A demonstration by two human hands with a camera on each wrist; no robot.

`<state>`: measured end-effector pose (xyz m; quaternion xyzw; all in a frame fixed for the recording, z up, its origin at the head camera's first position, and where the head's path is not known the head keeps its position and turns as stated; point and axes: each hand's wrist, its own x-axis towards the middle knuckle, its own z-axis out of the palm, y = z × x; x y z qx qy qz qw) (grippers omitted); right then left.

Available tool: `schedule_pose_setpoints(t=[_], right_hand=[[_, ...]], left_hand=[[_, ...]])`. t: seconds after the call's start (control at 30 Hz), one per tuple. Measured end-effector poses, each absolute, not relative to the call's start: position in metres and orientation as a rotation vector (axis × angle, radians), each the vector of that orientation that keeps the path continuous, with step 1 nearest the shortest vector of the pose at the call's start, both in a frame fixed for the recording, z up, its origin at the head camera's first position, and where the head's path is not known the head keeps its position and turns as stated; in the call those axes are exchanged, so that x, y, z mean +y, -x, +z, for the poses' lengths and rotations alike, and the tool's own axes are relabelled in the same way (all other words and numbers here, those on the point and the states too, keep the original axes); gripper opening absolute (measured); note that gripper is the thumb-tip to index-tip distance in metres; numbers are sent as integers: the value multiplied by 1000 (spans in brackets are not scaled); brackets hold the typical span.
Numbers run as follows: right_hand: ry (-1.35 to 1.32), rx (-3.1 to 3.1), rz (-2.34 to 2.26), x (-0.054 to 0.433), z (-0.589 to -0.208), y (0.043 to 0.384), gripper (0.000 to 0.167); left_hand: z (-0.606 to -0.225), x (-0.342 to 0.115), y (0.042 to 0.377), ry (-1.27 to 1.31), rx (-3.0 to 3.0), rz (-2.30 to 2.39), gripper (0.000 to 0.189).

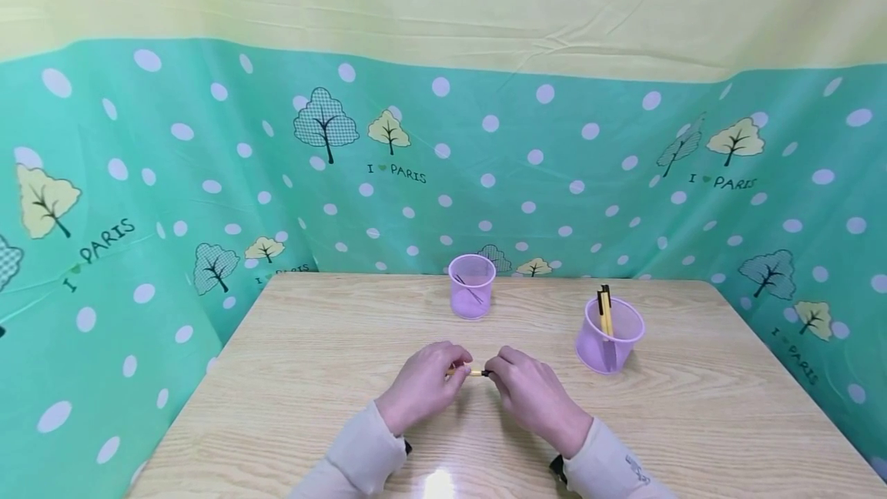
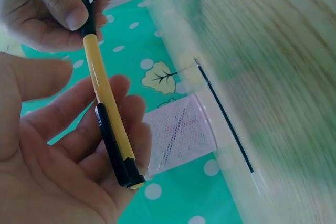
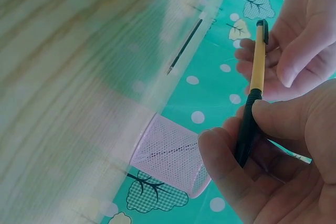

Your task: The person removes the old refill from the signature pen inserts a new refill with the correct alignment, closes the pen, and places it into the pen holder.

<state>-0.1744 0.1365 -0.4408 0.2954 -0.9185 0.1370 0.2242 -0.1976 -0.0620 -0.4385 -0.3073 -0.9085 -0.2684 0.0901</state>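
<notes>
A yellow and black pen [image 1: 476, 373] spans the gap between the two hands, close over the table. My right hand [image 1: 531, 393] pinches its black grip between thumb and fingers, plain in the right wrist view. The left hand [image 1: 430, 383] is at the clip end; in the left wrist view the barrel lies across its loosely bent fingers [image 2: 137, 109], and the thumb stands apart from it. On the table in both wrist views lies a slim dark refill [image 2: 226, 119] with a metal tip, out of sight in the head view.
A small lilac mesh cup [image 1: 471, 303] holding thin dark refills stands near the table's back edge. To its right, a wider lilac cup [image 1: 601, 356] contains yellow and black pens [image 1: 605, 314]. A green polka-dot cloth [image 1: 513, 199] hangs behind the wooden table [image 1: 333, 345].
</notes>
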Motion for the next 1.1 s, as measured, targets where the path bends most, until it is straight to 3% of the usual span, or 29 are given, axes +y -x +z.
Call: schedule_pose_setpoints(t=[1.1], right_hand=[[-845,-2526,384,135,-442,173,11]], left_hand=[[-438,-62,197,973,-2733,-793,16]])
